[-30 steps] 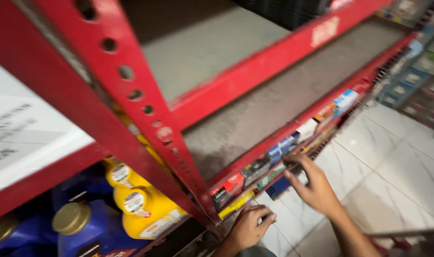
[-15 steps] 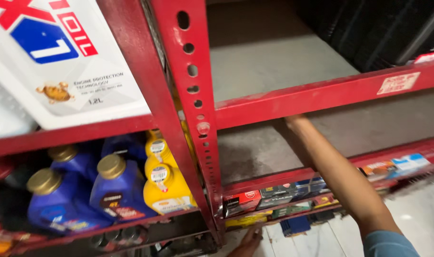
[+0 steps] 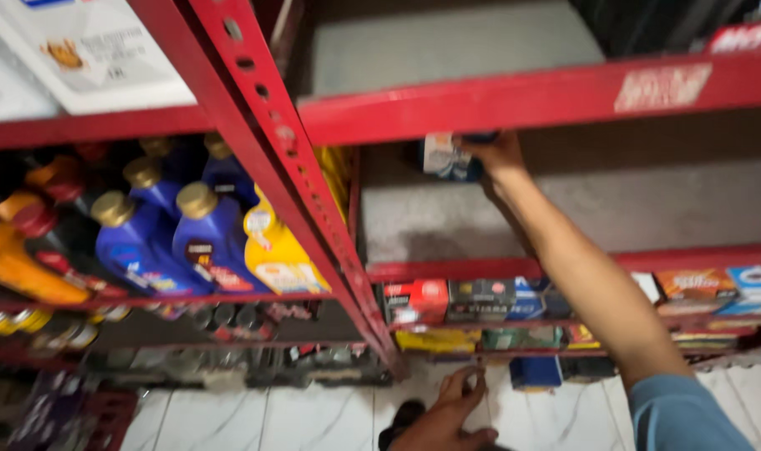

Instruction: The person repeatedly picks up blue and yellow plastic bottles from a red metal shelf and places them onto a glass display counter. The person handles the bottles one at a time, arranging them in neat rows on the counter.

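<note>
Right hand raised, closed around a small blue and white box just under the red beam, over the bare grey shelf. Left hand low, loosely open, fingertips near the bottom shelf edge above the white floor. Below the box, 1 row of small cartons. Further left, blue bottles beside 1 yellow bottle.

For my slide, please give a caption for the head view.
Right hand holds a small box at a red shelf; left hand hangs low.

Right hand gripping small box on red shelf, left hand low
</note>
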